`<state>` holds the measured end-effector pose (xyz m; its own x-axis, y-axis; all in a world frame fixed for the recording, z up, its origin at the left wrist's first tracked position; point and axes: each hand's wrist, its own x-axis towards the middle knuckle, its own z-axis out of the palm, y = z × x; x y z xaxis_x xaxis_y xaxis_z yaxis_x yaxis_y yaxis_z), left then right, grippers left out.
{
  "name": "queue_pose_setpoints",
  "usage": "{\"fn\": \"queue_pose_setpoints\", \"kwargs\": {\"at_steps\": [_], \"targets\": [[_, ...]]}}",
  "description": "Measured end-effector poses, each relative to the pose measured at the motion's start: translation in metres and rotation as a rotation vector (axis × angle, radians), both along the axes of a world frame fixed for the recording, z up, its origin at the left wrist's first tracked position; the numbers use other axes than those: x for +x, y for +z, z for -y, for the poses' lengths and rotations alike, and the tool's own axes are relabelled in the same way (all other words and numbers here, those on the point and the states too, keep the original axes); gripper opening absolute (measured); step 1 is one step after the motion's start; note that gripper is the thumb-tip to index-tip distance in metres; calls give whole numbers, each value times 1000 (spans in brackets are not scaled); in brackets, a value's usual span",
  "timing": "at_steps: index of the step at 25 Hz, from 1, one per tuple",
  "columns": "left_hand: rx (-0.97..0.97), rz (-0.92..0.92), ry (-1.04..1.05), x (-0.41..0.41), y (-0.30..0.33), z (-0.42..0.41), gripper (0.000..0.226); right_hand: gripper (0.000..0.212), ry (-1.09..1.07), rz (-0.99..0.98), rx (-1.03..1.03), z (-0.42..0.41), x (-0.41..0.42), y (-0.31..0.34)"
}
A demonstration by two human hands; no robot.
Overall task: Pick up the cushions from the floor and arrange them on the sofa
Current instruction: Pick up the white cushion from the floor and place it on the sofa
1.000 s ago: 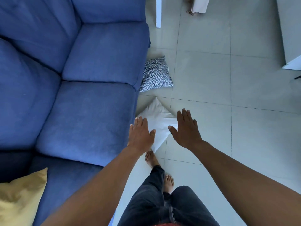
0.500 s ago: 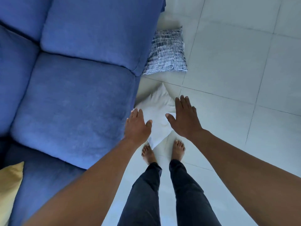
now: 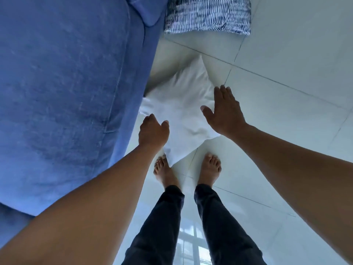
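Observation:
A white cushion lies on the pale tiled floor against the front of the blue sofa. My left hand hovers over its near left edge, fingers curled downward, holding nothing. Over the cushion's right side my right hand is spread flat with fingers apart; whether it touches the fabric I cannot tell. A second cushion, patterned in dark blue and white, rests on the floor farther on, beside the sofa's front.
My bare feet stand on the tiles right behind the white cushion, its near corner touching the left toes. Tiled floor stretches to the right. The sofa seat fills the left side.
The view has tipped down and closer. Both hands have lowered toward the white cushion, the left fingers curling at its edge. The yellow cushion on the sofa has left the view.

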<state>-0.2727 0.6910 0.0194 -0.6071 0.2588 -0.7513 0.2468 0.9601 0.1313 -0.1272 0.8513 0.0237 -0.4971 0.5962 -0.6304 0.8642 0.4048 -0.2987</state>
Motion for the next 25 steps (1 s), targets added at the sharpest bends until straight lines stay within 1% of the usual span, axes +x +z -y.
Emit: {"fn": "queue_pose_setpoints", "kwargs": {"at_steps": [3, 4, 6, 8, 9, 10, 11, 12, 13, 14, 15, 16, 17, 18, 19, 20, 21, 22, 23, 24, 25], "targets": [[-34, 45, 159, -7, -64, 7, 64, 81, -22, -1, -40, -5, -11, -65], [-52, 61, 225, -5, -83, 13, 68, 81, -27, -5, -49, -9, -16, -84], [-29, 94, 436, -13, -112, 13, 86, 81, -52, -17, -60, -17, -26, -115], [8, 140, 667, -22, -140, 11, 102, 79, -167, -39, -81, -28, -37, -150], [26, 165, 766, -23, -150, 14, 104, 79, -259, -45, -95, -32, -41, -165], [60, 191, 802, -24, -161, 20, 103, 81, -357, -39, -114, -36, -44, -179], [43, 217, 732, -13, -176, 32, 96, 84, -442, -29, -138, -39, -45, -190], [-32, 265, 611, 17, -185, 56, 85, 88, -511, -24, -169, -41, -44, -198], [-177, 266, 676, 50, -189, 80, 76, 93, -572, -28, -208, -42, -41, -203], [-164, 237, 757, 75, -195, 87, 70, 99, -631, -29, -253, -41, -36, -204], [-128, 178, 729, 97, -206, 105, 66, 106, -680, -27, -286, -40, -30, -202], [-83, 184, 786, 111, -201, 114, 65, 110, -712, -27, -297, -39, -24, -198], [-104, 209, 669, 116, -196, 109, 64, 111, -736, -38, -290, -40, -17, -191], [-109, 237, 656, 108, -189, 99, 64, 107, -759, -60, -277, -42, -9, -181], [-87, 141, 529, 100, -183, 100, 64, 101, -781, -87, -268, -43, 0, -168], [-36, 73, 554, 86, -173, 108, 62, 97, -802, -116, -267, -46, 10, -151], [61, -7, 589, 85, -158, 111, 60, 97, -825, -139, -273, -47, 19, -131], [173, -100, 852, 77, -152, 106, 58, 98, -848, -150, -277, -47, 28, -114], [206, -167, 966, 69, -134, 90, 54, 98, -867, -157, -275, -48, 35, -93], [252, 173, 1054, 59, -98, 70, 46, 96, -881, -169, -269, -48, 42, -69], [284, 379, 987, 51, -61, 44, 38, 92, -892, -188, -262, -49, 47, -45]]}}
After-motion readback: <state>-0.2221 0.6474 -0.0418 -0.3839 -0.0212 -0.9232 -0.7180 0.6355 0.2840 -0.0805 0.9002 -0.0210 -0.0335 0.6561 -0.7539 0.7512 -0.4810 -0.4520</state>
